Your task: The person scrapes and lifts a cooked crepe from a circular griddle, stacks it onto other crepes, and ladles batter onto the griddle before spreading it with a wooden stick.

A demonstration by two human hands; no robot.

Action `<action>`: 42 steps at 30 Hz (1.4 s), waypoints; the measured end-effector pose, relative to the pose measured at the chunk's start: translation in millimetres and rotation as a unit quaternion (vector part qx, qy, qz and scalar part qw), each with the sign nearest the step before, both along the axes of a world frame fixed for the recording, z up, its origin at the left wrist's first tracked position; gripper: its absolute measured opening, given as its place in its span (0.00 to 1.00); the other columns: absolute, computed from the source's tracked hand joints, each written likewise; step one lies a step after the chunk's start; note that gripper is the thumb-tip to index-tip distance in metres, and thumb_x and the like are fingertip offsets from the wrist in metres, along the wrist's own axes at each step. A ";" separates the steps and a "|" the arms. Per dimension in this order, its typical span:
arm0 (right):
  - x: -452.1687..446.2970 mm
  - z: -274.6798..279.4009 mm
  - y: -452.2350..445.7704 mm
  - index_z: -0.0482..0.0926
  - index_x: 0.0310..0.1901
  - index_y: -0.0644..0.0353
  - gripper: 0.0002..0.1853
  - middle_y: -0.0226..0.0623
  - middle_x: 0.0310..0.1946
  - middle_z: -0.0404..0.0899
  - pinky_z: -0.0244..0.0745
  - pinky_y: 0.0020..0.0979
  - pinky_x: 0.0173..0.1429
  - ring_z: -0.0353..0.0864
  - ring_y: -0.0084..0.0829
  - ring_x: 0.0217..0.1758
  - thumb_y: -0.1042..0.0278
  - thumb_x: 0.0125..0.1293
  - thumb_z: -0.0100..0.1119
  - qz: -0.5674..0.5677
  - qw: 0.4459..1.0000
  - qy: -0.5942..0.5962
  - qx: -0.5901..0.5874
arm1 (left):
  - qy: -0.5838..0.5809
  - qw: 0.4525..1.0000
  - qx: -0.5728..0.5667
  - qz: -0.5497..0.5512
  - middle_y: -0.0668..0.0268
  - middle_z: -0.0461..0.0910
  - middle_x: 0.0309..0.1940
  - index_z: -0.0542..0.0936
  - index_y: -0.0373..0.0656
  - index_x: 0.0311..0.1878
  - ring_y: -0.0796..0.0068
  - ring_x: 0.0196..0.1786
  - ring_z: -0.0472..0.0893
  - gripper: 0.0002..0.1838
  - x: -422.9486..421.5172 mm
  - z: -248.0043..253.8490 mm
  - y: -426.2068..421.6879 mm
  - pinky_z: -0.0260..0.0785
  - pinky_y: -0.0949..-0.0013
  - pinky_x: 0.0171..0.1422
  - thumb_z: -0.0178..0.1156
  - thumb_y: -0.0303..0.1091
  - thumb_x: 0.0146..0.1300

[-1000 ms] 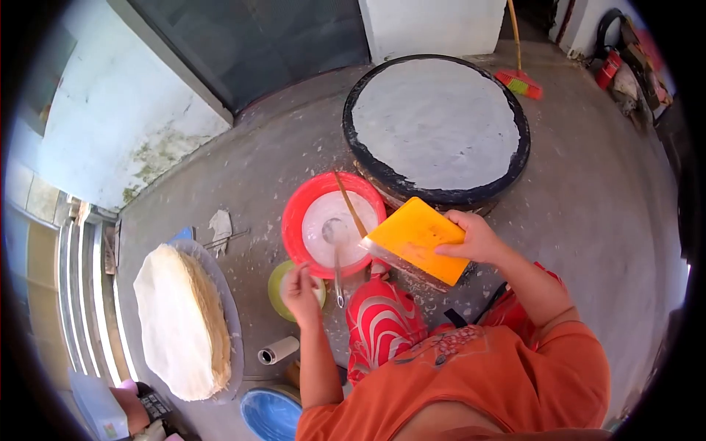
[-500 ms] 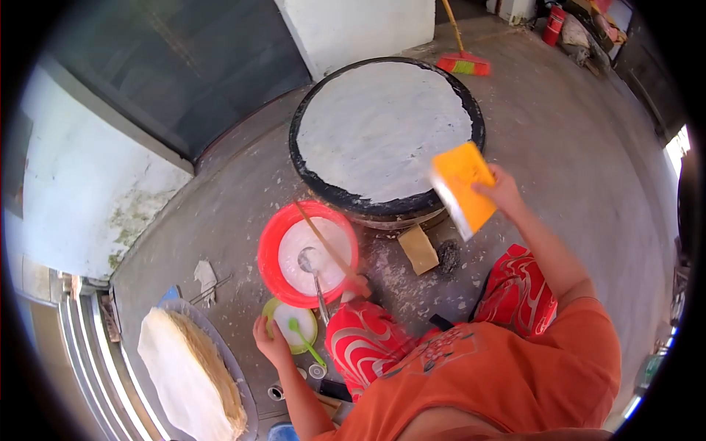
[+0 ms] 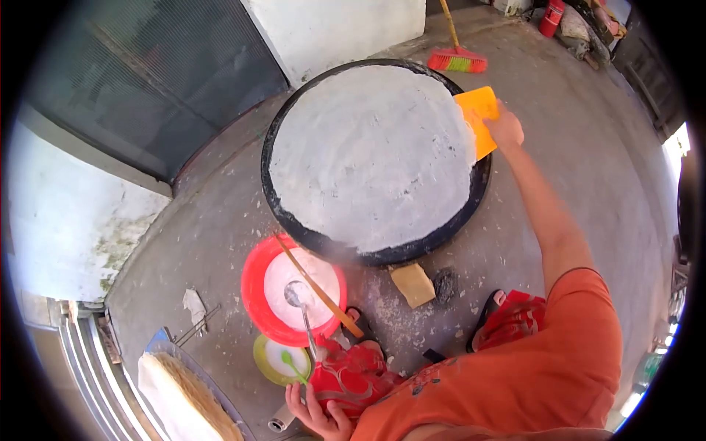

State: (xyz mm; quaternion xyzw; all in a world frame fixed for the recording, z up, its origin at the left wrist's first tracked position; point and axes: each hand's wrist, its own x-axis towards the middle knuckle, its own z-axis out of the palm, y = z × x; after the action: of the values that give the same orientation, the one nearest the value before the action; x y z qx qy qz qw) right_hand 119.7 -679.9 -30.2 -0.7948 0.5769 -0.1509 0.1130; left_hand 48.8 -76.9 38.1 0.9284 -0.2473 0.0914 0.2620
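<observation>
My right hand (image 3: 506, 126) grips an orange scraper (image 3: 482, 110), its edge against the right side of a pale batter layer (image 3: 371, 158). That layer covers most of a round black griddle (image 3: 412, 253). Low in the view, my left hand (image 3: 321, 417) is empty with fingers spread, beside my knee and just below a green bowl (image 3: 262, 361) holding white liquid and a green spoon (image 3: 294, 365). A red basin (image 3: 254, 290) of white batter stands in front of the griddle, with a metal ladle (image 3: 294, 292) and a wooden stick (image 3: 318, 289) across it.
At lower left lies a stack of thin pale sheets (image 3: 184, 393) on a tray. A cardboard-coloured block (image 3: 412, 285) and a dark scouring pad (image 3: 445, 284) sit below the griddle. Behind it are a broom (image 3: 457, 60) and a white wall (image 3: 338, 33); a red cylinder (image 3: 551, 18) stands farther right.
My right hand has carried the scraper up and away from me to the griddle's right edge. My left hand has moved from beside the green bowl down to my knee. The view has shifted.
</observation>
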 end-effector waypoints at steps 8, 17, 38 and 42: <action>112.0 5.3 -92.6 0.63 0.61 0.36 0.27 0.34 0.49 0.75 0.70 0.41 0.51 0.75 0.37 0.51 0.58 0.57 0.52 0.005 0.993 0.095 -0.069 | 0.016 0.999 0.042 0.003 0.45 0.67 0.54 0.74 0.34 0.50 0.44 0.56 0.66 0.20 40.1 -10.7 -39.3 0.58 0.50 0.59 0.49 0.38 0.60; 241.9 -4.5 -126.5 0.64 0.61 0.32 0.30 0.33 0.49 0.76 0.67 0.38 0.55 0.74 0.35 0.52 0.61 0.55 0.58 0.118 0.978 0.111 -0.129 | 0.070 0.992 0.090 0.045 0.48 0.68 0.53 0.74 0.37 0.51 0.45 0.56 0.67 0.21 81.7 -17.6 -66.6 0.60 0.50 0.60 0.51 0.41 0.58; 469.9 -18.1 189.1 0.74 0.51 0.45 0.28 0.35 0.46 0.77 0.70 0.35 0.54 0.75 0.37 0.50 0.79 0.44 0.59 0.809 0.585 -0.059 0.018 | 0.102 0.981 0.134 0.092 0.51 0.69 0.52 0.75 0.39 0.51 0.44 0.56 0.65 0.25 83.1 -16.2 -54.6 0.60 0.48 0.59 0.49 0.50 0.61; 387.5 -18.8 295.0 0.75 0.49 0.40 0.27 0.33 0.42 0.79 0.72 0.39 0.48 0.77 0.38 0.45 0.70 0.42 0.65 0.911 0.404 0.053 0.062 | 0.067 0.990 0.113 0.054 0.51 0.70 0.51 0.75 0.37 0.51 0.44 0.55 0.66 0.25 72.3 -19.2 -40.3 0.60 0.49 0.59 0.50 0.49 0.61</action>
State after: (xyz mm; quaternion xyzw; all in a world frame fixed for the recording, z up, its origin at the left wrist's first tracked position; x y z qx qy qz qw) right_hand 507.2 -385.0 -49.0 -0.8479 -0.4754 0.1201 0.2017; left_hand 121.0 -117.3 18.9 0.9681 -0.1872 0.0147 0.1658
